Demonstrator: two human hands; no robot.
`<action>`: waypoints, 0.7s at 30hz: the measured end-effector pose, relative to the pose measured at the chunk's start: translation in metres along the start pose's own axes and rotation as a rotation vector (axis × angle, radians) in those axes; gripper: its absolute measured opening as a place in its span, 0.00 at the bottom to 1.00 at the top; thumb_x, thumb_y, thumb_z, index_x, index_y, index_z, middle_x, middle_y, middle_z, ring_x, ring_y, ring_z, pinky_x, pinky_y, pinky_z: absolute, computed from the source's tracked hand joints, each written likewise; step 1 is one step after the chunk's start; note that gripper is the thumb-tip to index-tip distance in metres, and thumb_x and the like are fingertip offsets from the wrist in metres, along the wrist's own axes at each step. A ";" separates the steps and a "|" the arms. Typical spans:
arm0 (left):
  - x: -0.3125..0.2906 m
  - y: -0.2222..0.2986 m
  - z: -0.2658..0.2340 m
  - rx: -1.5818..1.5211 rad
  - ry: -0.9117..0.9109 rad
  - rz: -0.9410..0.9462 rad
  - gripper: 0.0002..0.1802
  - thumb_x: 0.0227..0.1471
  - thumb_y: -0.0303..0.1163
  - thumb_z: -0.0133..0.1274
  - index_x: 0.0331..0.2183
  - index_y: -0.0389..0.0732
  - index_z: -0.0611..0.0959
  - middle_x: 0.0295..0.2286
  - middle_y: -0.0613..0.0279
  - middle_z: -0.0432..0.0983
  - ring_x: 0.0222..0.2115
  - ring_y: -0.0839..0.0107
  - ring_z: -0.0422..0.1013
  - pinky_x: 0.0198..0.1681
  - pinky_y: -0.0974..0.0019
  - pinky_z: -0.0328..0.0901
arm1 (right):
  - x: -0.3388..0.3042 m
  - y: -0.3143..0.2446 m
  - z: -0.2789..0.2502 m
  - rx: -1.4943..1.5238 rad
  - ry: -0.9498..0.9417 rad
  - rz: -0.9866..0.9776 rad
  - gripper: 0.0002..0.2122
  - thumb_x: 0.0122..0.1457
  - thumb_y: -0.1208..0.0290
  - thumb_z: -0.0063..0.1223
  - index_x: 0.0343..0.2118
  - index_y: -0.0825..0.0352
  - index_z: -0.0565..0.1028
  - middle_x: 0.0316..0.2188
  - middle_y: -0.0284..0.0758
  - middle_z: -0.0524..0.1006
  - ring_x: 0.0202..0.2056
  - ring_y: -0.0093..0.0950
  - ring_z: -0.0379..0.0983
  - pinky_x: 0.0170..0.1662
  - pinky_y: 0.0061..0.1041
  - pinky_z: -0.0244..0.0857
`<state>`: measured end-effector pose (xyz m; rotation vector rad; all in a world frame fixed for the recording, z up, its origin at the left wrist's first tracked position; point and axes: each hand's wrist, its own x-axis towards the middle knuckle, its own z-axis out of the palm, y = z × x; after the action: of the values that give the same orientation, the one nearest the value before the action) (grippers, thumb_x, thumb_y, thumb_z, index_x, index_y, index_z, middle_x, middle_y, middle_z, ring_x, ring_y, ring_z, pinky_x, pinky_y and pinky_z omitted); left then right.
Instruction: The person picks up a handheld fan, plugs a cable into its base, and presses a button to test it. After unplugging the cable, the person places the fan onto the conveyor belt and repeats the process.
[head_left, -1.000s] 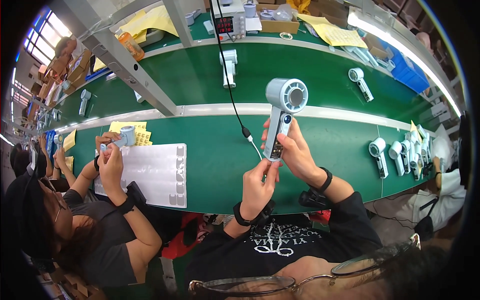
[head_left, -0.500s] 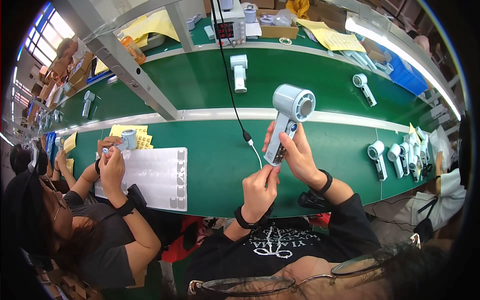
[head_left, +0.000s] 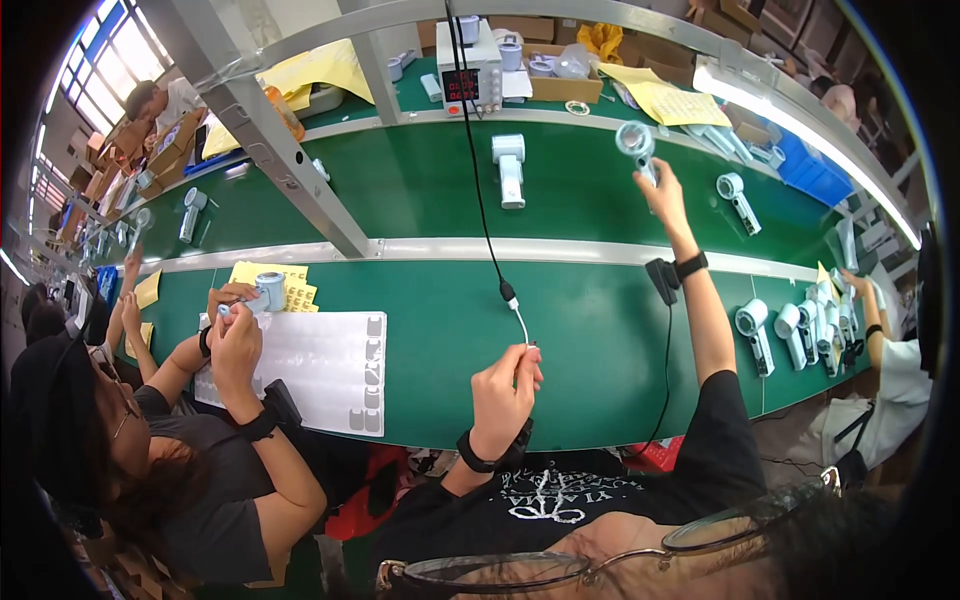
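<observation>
The left hand [head_left: 503, 395] is low and central, fingers [head_left: 524, 368] pinched together. The right arm [head_left: 708, 325] stretches far forward, right hand [head_left: 663, 193] curled in a grip

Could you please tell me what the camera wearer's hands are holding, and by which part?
The right hand holds a pale blue handheld fan by its handle; the left hand pinches a white cable near its lower end.

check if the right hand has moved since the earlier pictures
Yes: the right hand, holding a handheld fan, has moved forward and slightly to the right, from the near side of the pale metal strip to its far side.
</observation>
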<state>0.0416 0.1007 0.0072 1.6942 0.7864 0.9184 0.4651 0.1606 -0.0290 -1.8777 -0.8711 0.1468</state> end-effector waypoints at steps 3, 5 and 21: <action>0.005 -0.002 -0.001 0.024 0.009 0.012 0.08 0.58 0.25 0.49 0.30 0.30 0.78 0.17 0.61 0.74 0.16 0.77 0.71 0.19 0.74 0.66 | 0.022 0.058 0.024 -0.572 0.098 -0.248 0.28 0.52 0.64 0.60 0.54 0.66 0.64 0.33 0.38 0.76 0.31 0.35 0.75 0.37 0.36 0.70; 0.002 -0.003 -0.003 0.031 0.015 -0.006 0.08 0.58 0.25 0.49 0.30 0.30 0.78 0.17 0.61 0.74 0.16 0.77 0.71 0.19 0.74 0.66 | 0.017 0.056 0.044 -0.665 0.105 -0.193 0.29 0.50 0.65 0.60 0.55 0.66 0.63 0.38 0.42 0.74 0.39 0.40 0.72 0.44 0.40 0.67; 0.008 -0.001 -0.009 0.035 0.043 -0.003 0.08 0.58 0.26 0.49 0.29 0.31 0.78 0.17 0.62 0.74 0.17 0.77 0.71 0.20 0.75 0.66 | -0.013 -0.019 0.194 -0.621 0.067 -0.407 0.24 0.51 0.61 0.59 0.43 0.76 0.69 0.47 0.52 0.69 0.54 0.44 0.60 0.53 0.45 0.55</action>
<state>0.0381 0.1118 0.0097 1.7077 0.8377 0.9465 0.3568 0.3019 -0.1092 -2.1934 -1.3357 -0.4867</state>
